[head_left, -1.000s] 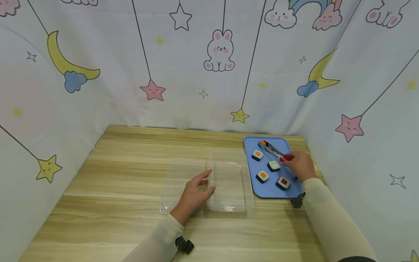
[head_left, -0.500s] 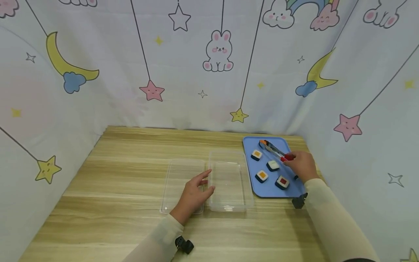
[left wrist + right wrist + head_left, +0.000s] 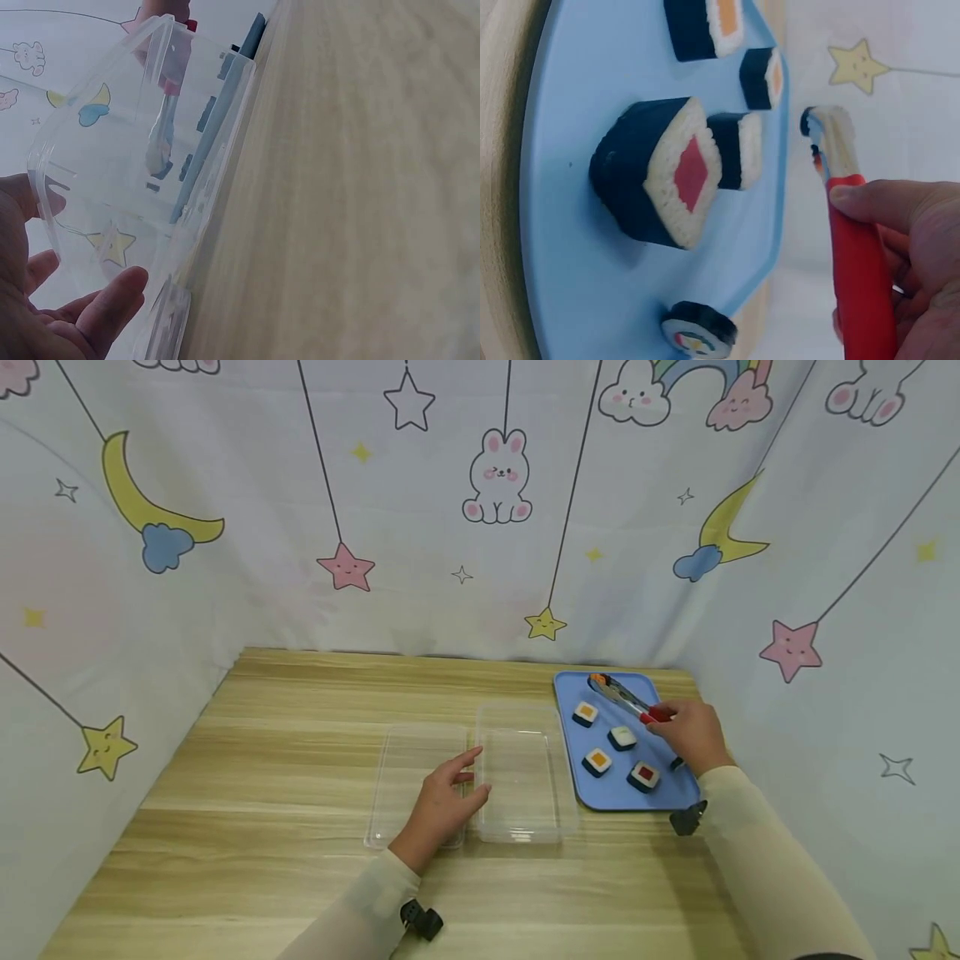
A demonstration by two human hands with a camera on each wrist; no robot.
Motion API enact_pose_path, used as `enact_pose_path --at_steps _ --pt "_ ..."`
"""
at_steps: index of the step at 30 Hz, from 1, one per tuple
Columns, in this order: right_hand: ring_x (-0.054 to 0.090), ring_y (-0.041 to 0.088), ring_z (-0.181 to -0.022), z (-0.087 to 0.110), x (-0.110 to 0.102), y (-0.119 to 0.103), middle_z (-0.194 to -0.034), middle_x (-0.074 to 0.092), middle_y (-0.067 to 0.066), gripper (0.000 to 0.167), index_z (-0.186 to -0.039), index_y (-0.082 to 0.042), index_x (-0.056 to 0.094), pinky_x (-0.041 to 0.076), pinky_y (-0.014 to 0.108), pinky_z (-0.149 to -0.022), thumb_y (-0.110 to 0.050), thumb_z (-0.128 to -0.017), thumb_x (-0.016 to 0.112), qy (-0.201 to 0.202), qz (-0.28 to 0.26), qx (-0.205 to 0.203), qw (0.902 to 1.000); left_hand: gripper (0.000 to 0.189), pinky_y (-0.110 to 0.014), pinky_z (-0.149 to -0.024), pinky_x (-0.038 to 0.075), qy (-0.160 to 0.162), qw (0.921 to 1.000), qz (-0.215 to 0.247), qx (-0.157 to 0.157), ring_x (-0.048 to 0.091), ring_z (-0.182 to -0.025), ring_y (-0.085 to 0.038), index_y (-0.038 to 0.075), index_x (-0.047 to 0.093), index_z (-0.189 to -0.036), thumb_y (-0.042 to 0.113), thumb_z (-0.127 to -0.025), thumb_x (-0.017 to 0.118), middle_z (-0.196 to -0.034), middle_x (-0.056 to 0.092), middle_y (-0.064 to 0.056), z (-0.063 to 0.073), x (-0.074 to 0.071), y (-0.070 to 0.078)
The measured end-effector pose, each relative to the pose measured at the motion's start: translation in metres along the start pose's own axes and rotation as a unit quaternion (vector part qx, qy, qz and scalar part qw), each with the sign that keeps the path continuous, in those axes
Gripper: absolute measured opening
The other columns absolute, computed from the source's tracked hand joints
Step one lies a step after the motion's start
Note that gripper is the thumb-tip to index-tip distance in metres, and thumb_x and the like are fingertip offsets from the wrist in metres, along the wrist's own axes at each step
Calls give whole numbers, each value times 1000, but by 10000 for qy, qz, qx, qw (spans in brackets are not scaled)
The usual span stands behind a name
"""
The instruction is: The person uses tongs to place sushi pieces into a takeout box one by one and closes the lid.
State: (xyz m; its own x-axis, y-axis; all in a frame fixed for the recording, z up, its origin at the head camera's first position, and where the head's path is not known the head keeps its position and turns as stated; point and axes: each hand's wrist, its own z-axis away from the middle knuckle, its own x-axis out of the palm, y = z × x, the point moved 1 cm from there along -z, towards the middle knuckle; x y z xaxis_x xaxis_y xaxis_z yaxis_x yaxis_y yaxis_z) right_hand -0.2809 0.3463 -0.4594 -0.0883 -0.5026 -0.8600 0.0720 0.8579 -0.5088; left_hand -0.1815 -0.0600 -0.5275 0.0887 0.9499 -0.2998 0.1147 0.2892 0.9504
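Note:
My right hand grips the red handles of metal tongs over the far side of a blue tray. Between the tong tips is a small dark sushi piece with an orange top, partly hidden by the metal. In the right wrist view the tongs stand above the tray. A sushi roll with a red centre is closest to that camera. My left hand has its fingers loosely spread at the left rim of a clear plastic box, with thumb and fingertips right at the edge.
A clear lid lies left of the box, partly under my left hand in the head view. Several more sushi rolls sit on the tray, one near its edge. A patterned curtain hangs behind the wooden table.
The tong tips have risen slightly toward the tray's far edge, carrying the orange-topped sushi piece. My left hand stays at the box's rim.

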Motion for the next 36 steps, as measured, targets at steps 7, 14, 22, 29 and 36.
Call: enact_pose_path --at_steps 7,14,22,29,36 --pt "62 37 -102 3 -4 -6 -118 70 24 39 -124 3 72 57 50 -86 -19 -93 79 -80 -93 70 9999 61 -50 -88 58 -11 10000 -58 -2 68 -117 -33 15 60 -148 19 -90 79 -143 61 -16 -1 0 -2" --pt "61 39 -104 8 -10 -22 -122 68 24 41 -129 1 70 58 50 -87 -19 -94 78 -195 -131 97 9997 61 -48 -86 58 -21 10000 -62 -16 68 -117 -34 16 60 -148 20 -90 79 -138 64 -18 -2 0 -4" --pt "64 37 -101 14 -16 -40 -118 70 22 39 -127 -1 73 60 48 -83 -19 -93 80 -107 -221 -207 9995 61 -49 -86 58 1 10000 -96 27 68 -115 -34 15 61 -147 21 -89 80 -136 65 -19 -3 0 -6" --pt "64 34 -97 18 -17 -50 -114 72 20 38 -126 0 73 58 48 -82 -18 -92 80 -80 -128 -478 9987 61 -47 -84 58 -5 10000 -56 28 68 -114 -33 15 61 -147 21 -89 80 -137 64 -19 -3 1 -6" --pt "66 34 -95 23 -19 -61 -114 73 21 40 -125 -1 75 59 47 -78 -19 -90 83 10 -43 -778 9970 61 -46 -84 58 20 9999 -113 49 69 -113 -32 15 61 -147 20 -89 80 -137 65 -18 -3 1 -6"
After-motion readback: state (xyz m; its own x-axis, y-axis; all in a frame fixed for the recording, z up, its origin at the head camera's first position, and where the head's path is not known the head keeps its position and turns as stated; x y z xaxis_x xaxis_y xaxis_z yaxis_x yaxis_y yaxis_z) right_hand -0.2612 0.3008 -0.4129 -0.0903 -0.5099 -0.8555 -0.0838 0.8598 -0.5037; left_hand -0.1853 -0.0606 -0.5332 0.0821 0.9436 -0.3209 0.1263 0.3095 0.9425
